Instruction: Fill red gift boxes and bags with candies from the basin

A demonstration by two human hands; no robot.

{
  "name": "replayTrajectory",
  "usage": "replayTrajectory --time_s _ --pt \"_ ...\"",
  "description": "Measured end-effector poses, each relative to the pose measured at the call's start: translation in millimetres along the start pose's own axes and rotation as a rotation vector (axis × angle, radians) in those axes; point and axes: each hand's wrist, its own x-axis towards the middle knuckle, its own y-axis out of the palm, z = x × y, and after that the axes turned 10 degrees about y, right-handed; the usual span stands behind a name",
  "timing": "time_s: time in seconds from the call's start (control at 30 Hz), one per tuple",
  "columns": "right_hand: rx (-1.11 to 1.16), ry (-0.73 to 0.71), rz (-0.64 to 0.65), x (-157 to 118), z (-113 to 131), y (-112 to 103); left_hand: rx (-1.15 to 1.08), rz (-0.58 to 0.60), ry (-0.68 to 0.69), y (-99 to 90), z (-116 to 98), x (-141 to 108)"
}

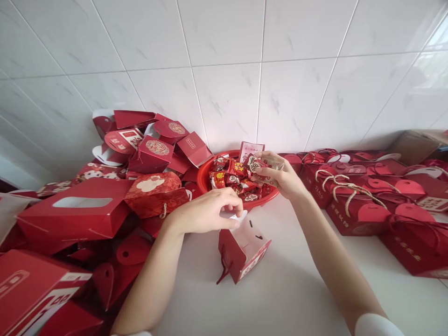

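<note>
My left hand [210, 211] is closed at the far edge of a small red gift box [241, 254], thumb and fingers pinching its white-lined flap. The box stands on the table with its top open, showing a pale inside, and a dark red cord hangs from its left side. My right hand [280, 175] is over the right rim of a red plastic basin [203, 179], its fingers closed around a wrapped candy [254, 164]. Several red-wrapped candies [236, 168] fill the basin. A pink printed card [251, 150] stands at its back.
A heap of red boxes [77, 205] covers the left side, some open or tipped. Along the right stand rows of closed red boxes [353, 214] with rope handles. A brown carton [416, 144] is at the back right. White tiled wall [224, 93] rises behind the table.
</note>
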Motion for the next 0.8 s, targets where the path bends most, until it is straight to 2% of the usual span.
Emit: replayTrajectory --time_s 0.1,0.23,0.33,0.5,0.6,0.7,0.8 --pt "-0.075 -0.038 0.067 -9.8 7.0 2.3 0.038 0.055 -0.075 3.8 4.2 -7.7" --pt "-0.204 -0.048 0.176 -21.8 14.5 4.6 0.066 0.121 -0.166 -1.6 12.5 -16.8" --pt "-0.268 -0.047 0.249 -29.2 19.0 7.6 -0.005 0.161 -0.101 -2.1 14.7 -16.5" --pt "-0.355 -0.039 0.366 -37.0 23.4 13.8 -0.113 0.119 0.089 11.3 9.4 -0.2" --pt "-0.397 -0.026 0.428 -42.1 27.3 14.3 -0.225 0.125 0.149 9.2 8.1 3.7" --pt "-0.452 -0.067 0.445 -48.1 33.7 8.5 -0.209 0.075 0.067 0.9 15.9 -1.1" --pt "-0.582 -0.091 0.541 -51.8 40.2 -1.1 -0.060 0.045 -0.147 3.3 32.8 -3.6"
